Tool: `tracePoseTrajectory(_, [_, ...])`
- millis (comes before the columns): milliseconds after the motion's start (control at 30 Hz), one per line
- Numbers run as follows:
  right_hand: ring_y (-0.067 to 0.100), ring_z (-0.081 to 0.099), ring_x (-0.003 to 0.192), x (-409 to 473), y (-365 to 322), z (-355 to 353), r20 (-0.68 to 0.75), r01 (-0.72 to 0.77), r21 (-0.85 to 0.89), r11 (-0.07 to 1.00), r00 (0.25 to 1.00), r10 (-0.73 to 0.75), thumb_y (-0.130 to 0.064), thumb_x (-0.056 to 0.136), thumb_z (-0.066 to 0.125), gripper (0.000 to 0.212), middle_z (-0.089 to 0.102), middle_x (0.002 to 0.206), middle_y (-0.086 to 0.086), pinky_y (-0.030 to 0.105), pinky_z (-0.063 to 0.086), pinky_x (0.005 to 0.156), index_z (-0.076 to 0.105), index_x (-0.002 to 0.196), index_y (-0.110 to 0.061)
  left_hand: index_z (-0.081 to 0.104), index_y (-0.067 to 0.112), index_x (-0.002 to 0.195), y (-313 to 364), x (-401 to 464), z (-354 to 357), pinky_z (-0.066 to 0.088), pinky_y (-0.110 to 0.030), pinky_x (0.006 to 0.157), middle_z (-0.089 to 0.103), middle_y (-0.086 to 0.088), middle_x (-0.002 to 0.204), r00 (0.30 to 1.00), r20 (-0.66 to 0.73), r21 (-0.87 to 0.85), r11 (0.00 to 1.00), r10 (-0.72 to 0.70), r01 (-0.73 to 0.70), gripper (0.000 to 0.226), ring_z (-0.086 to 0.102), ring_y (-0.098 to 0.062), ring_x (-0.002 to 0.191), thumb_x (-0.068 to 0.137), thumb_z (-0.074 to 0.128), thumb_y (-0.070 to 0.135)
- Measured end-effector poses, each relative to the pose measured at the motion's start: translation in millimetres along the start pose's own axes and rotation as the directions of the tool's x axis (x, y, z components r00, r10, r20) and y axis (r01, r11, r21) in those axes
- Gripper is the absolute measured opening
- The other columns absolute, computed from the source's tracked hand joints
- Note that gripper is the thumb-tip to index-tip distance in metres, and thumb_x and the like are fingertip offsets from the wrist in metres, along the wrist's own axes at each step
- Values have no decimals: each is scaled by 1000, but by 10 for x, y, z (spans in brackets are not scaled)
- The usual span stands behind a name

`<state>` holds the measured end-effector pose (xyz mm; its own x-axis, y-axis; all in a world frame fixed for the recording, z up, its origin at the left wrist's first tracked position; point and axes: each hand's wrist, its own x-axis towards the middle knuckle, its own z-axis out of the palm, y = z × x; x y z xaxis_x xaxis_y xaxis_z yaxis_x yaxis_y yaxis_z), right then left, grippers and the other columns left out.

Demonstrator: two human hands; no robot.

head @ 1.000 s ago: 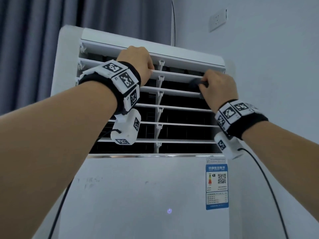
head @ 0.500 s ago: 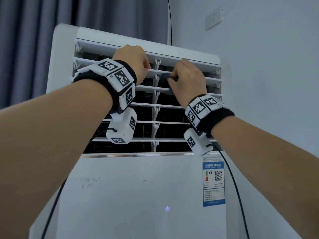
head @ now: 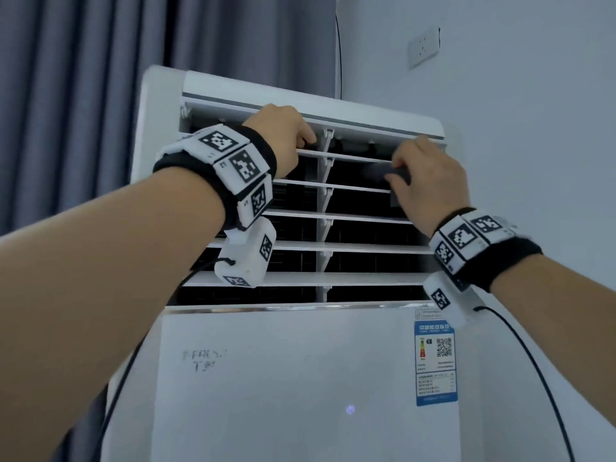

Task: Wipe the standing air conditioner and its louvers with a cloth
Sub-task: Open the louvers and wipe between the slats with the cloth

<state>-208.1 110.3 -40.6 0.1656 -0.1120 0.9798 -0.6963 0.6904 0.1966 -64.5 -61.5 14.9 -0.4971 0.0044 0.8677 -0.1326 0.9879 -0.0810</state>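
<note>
The white standing air conditioner (head: 283, 378) fills the middle of the head view, its horizontal louvers (head: 360, 218) open over a dark vent. My left hand (head: 280, 135) is curled over the top louver, just left of the central post. Near the louvers' right end, my right hand (head: 430, 181) presses a dark cloth (head: 395, 175) onto the second louver. The cloth folds around that slat and is mostly hidden under my fingers. Both wrists wear black bands with white marker blocks.
Grey curtains (head: 83, 95) hang behind and to the left of the unit. A pale wall with a socket (head: 424, 47) stands to the right, and a thin cable (head: 339, 61) runs up behind the unit. A blue energy label (head: 435, 361) is stuck on the front panel.
My right hand slid the cloth left toward the central post, then back right along the louver. My left hand kept its hold on the top louver. The view shifted slightly.
</note>
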Motion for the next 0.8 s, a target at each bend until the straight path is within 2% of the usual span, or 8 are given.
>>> tracePoseTrajectory(100, [28, 55, 81, 70, -539, -29, -59, 183, 178, 967, 983, -175, -7, 79, 64, 17, 58, 92, 13, 25, 35, 73, 59, 95, -6, 65, 22, 115, -210, -101, -158, 46, -30, 97, 68, 1, 114, 998, -60, 25, 1000, -15, 16, 49, 58, -18, 110, 79, 47, -6])
tracePoseTrajectory(200, [31, 55, 80, 167, -942, 52, -22, 269, 252, 929, 962, -273, -9, 85, 58, 21, 56, 95, 19, 34, 45, 72, 63, 104, -2, 68, 28, 109, -511, -226, -331, 47, -32, 90, 68, 3, 112, 996, -83, 172, 984, -26, 40, 40, 59, -22, 107, 79, 54, 5])
tracePoseTrajectory(333, [30, 54, 87, 214, -1048, 191, 70, 216, 93, 972, 972, -222, -23, 92, 49, 23, 54, 102, 13, 43, 49, 63, 62, 105, -11, 69, 33, 105, -774, -324, -423, 49, -33, 81, 69, 1, 108, 999, -34, 254, 967, -23, 31, 29, 60, -25, 102, 81, 60, 20])
tracePoseTrajectory(433, [32, 55, 91, 248, -941, 236, 40, 132, 28, 991, 990, -133, -16, 86, 54, 14, 55, 102, 13, 43, 49, 66, 58, 97, -8, 70, 31, 104, -938, -311, -468, 45, -34, 81, 68, 0, 108, 996, -90, 258, 965, -25, 47, 22, 58, -26, 104, 86, 59, 34])
tracePoseTrajectory(533, [34, 54, 92, 284, -837, 231, 47, 70, 0, 998, 996, -70, -14, 84, 56, 12, 55, 101, 14, 44, 48, 66, 57, 93, -7, 72, 27, 102, -1037, -285, -443, 42, -34, 76, 70, -6, 102, 995, -86, 285, 958, 40, -13, 23, 58, -28, 101, 89, 54, 34])
tracePoseTrajectory(667, [33, 52, 92, 370, -1042, 270, 51, 97, -50, 994, 994, -95, -15, 85, 55, 12, 55, 99, 14, 44, 47, 67, 57, 92, -6, 71, 23, 106, -1103, -279, -385, 37, -31, 75, 70, -8, 104, 990, -108, 239, 969, 95, -66, 25, 57, -29, 102, 93, 50, 30])
tracePoseTrajectory(800, [32, 52, 96, 596, -1586, 363, 78, 226, 12, 974, 971, -226, -18, 85, 56, 15, 56, 105, 13, 42, 44, 69, 57, 95, -6, 71, 17, 106, -1148, -243, -414, 40, -32, 80, 70, -10, 105, 987, -82, 186, 975, 141, -123, 25, 57, -30, 103, 92, 52, 26])
